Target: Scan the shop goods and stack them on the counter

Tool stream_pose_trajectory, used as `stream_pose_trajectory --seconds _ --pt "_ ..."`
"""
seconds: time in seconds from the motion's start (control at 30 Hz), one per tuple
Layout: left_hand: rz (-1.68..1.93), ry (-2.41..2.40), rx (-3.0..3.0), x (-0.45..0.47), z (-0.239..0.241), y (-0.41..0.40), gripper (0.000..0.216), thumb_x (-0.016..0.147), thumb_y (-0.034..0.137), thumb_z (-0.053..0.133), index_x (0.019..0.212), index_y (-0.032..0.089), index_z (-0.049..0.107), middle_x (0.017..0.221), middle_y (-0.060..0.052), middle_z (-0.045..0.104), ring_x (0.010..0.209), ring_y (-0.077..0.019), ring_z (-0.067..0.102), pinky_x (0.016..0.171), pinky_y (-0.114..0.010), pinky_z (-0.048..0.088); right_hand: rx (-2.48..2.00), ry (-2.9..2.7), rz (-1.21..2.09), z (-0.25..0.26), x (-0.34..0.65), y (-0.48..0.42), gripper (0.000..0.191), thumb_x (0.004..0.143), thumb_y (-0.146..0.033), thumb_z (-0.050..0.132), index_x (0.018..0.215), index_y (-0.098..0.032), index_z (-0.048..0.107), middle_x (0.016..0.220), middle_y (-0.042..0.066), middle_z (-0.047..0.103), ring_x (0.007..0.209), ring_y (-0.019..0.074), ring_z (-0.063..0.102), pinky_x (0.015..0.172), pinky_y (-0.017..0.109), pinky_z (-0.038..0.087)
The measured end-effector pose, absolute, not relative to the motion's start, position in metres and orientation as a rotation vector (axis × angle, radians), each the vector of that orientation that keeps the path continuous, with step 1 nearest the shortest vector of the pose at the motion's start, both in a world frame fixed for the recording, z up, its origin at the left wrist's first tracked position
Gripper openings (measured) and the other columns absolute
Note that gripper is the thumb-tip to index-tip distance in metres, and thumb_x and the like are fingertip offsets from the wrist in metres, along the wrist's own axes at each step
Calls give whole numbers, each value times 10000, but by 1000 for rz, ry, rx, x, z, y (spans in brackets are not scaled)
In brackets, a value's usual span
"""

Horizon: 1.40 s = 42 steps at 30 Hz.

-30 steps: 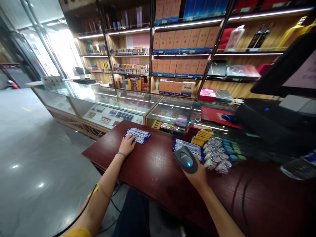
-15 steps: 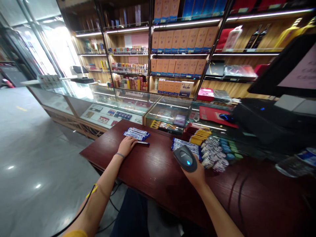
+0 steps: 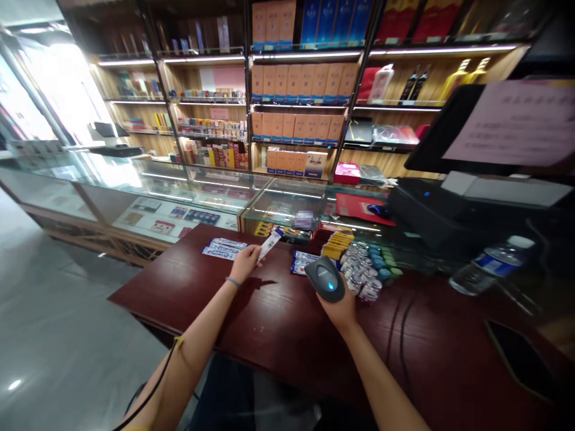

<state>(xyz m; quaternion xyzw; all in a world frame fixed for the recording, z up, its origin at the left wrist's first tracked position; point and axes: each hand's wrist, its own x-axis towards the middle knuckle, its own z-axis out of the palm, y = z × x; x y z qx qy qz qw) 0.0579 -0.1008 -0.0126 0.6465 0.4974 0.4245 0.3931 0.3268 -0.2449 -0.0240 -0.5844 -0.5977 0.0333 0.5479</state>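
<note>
Packet (image 3: 270, 244), slim and blue-white, is pinched in the left hand (image 3: 246, 263) and held above the desk (image 3: 278, 317), tilted toward the barcode scanner (image 3: 325, 278), which the right hand (image 3: 338, 302) grips with its blue light on. It seems one packet is in work. Similar packets (image 3: 223, 248) lie flat near the left hand, and another pile (image 3: 302, 261) lies just beyond the scanner.

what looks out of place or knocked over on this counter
The water bottle lies on its side at the right of the counter, not standing. Nothing else stands out: the left hand holds a slim packet up, the right hand a barcode scanner.
</note>
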Motion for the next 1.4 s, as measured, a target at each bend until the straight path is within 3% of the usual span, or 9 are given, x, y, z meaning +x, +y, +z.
stream_pose_trajectory --seconds 0.13,0.27,0.43,0.57,0.8,1.03,1.17,1.27,1.4 --pt "1132 1091 1393 107 -13 -104 439 843 528 568 1012 139 684 834 -78 740 579 -167 660 521 -258 485 -1389 -1369 3 -21 334 -243 481 729 -381 690 1170 -220 588 894 58 756 780 272 736 709 374 590" --pt "1184 931 1234 121 -21 -105 484 783 520 661 1065 131 717 957 -102 754 727 -190 699 663 -292 555 -1506 -1387 -9 -13 339 -243 437 741 -383 672 1142 -220 610 804 53 750 809 291 740 722 374 583" --pt "1165 852 1118 113 -31 -100 553 725 487 750 1141 125 708 1014 -121 753 810 -213 717 771 -332 567 -1670 -1483 39 -2 337 -246 445 747 -378 683 1172 -270 603 831 32 759 817 308 746 674 360 567" --pt "1167 840 1093 109 -30 -99 529 729 481 760 1118 125 722 1044 -132 749 834 -220 725 795 -340 563 -1646 -1565 65 1 333 -248 585 734 -358 712 1292 -303 545 975 24 771 872 284 751 691 320 561" --pt "1163 879 1129 108 -27 -100 481 764 441 723 1124 123 725 1010 -130 757 792 -200 715 731 -306 548 -1679 -1670 31 -4 334 -247 335 737 -365 664 1047 -242 646 844 54 767 773 293 746 625 312 535" --pt "1161 814 1079 110 -28 -99 554 754 457 730 1197 126 692 1101 -144 736 899 -229 720 833 -350 550 -1639 -1522 57 -7 338 -246 455 726 -381 675 1152 -240 601 812 37 762 739 276 741 651 331 557" --pt "1163 778 1235 113 -31 -101 587 801 458 689 1306 164 633 1221 -118 700 1072 -241 683 975 -391 505 -1592 -1356 -9 -11 346 -243 462 719 -400 692 1139 -228 605 876 66 761 827 286 738 706 358 579" --pt "1171 853 1570 116 -30 -103 480 862 419 626 1295 214 647 1300 -69 666 1205 -245 617 1073 -406 445 -1516 -1209 -79 -16 356 -239 466 721 -417 699 1121 -194 612 871 87 752 861 277 728 774 375 586" --pt "1105 906 2092 129 -23 -101 360 916 334 557 1242 237 676 1260 -53 688 1183 -234 622 1076 -388 446 -1422 -1052 -138 -21 370 -235 591 714 -428 731 1206 -138 578 1018 150 741 939 279 718 858 405 574"
